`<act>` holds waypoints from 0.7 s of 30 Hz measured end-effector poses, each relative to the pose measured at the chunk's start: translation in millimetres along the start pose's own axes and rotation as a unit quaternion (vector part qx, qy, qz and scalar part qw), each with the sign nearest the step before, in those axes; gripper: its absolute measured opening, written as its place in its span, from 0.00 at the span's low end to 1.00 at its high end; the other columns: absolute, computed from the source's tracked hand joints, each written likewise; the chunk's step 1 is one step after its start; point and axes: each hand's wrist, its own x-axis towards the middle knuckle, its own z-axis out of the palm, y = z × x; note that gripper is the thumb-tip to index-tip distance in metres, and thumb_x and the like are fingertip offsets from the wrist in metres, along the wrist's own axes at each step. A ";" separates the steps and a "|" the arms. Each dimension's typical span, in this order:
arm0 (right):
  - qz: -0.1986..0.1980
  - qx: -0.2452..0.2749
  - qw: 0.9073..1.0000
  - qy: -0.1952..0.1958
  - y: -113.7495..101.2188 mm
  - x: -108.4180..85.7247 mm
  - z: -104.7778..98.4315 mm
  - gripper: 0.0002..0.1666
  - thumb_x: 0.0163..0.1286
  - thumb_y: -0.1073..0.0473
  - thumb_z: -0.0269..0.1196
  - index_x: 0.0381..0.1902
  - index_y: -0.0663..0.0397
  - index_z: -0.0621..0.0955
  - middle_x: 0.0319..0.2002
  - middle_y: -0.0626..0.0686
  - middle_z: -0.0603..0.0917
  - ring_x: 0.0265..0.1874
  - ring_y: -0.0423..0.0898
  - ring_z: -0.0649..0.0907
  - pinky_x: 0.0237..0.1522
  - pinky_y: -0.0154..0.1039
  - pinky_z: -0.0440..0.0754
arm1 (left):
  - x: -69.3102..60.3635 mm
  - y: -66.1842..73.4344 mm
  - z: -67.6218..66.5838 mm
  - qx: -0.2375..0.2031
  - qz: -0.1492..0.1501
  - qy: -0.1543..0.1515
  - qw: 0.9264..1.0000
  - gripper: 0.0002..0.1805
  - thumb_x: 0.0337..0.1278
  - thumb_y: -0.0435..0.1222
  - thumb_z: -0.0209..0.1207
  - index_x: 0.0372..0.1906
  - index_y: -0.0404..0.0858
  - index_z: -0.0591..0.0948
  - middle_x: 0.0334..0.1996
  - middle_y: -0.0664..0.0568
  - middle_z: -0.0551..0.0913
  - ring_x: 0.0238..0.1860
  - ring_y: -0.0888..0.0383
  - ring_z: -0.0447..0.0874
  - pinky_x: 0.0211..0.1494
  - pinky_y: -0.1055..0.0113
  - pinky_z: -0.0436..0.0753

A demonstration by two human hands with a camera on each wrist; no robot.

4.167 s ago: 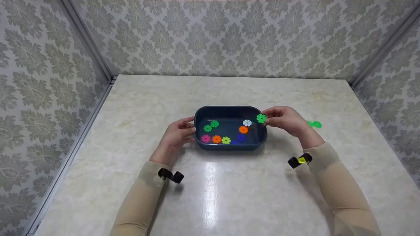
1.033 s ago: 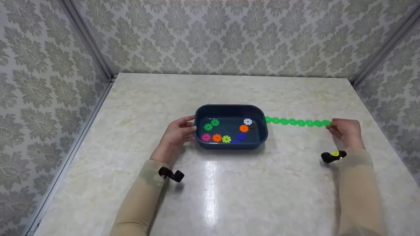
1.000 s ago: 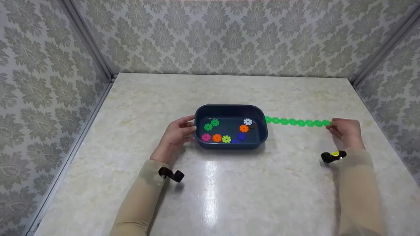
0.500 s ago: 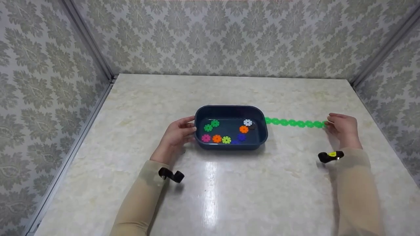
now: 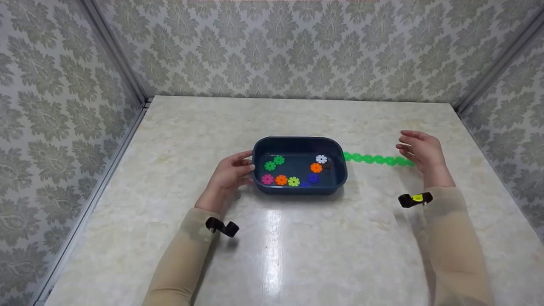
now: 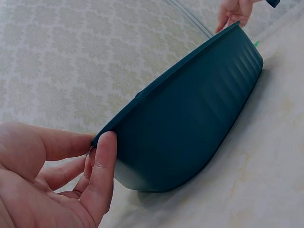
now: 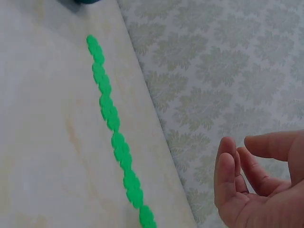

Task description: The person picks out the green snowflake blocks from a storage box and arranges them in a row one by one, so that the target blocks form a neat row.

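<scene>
A dark blue plastic basin point(image 5: 297, 191) stands mid-table. My left hand point(image 5: 227, 175) pinches its left rim between thumb and fingers, as the left wrist view shows. Lying in the basin are several flower-shaped plastic discs, among them a pink disc point(image 5: 267, 179), a white disc point(image 5: 321, 159) and an orange disc point(image 5: 281, 180). A chain of bright green discs point(image 5: 378, 159) stretches over the table to the basin's right. My right hand point(image 5: 425, 152), holding nothing, hovers above the chain's right end and hides part of it. Its fingers are loosely bent in the right wrist view point(image 7: 259, 185).
The pale marbled table point(image 5: 272, 246) bears the basin and chain. Patterned wall panels point(image 5: 297, 46) border it at the back and on both sides, with a metal frame post point(image 5: 114, 51) at the left corner. Black bands point(image 5: 415, 199) sit on both wrists.
My right hand has let go of the green chain's right end, lifted, and moved left and away from me. The chain stays on the table. My left hand and the basin have not moved.
</scene>
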 end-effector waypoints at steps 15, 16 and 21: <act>-0.086 -0.053 0.984 -0.144 -22.0 -28.4 87.4 0.20 0.77 0.56 0.61 0.64 0.54 0.76 0.47 0.44 0.80 0.39 0.37 0.86 0.46 0.30 0.86 | 0.8 -1.0 -1.1 -0.002 -0.002 0.001 1.000 0.30 0.66 0.25 0.61 0.72 0.42 0.75 0.49 0.49 0.76 0.38 0.59 0.81 0.38 0.65 0.87; -0.088 -0.059 0.983 -0.149 -22.2 -29.3 93.9 0.19 0.77 0.56 0.61 0.63 0.54 0.77 0.47 0.44 0.80 0.39 0.37 0.86 0.47 0.31 0.86 | 0.6 -0.7 -0.8 -0.001 -0.003 0.003 1.000 0.30 0.66 0.25 0.62 0.72 0.42 0.75 0.49 0.49 0.76 0.38 0.59 0.81 0.38 0.65 0.87; -0.093 -0.087 0.976 -0.174 -22.2 -33.1 124.3 0.24 0.78 0.57 0.59 0.67 0.61 0.74 0.46 0.44 0.80 0.40 0.37 0.86 0.46 0.31 0.86 | 0.1 -0.1 -0.3 -0.003 -0.007 0.006 1.000 0.30 0.66 0.26 0.62 0.71 0.43 0.76 0.49 0.49 0.76 0.38 0.58 0.80 0.37 0.66 0.86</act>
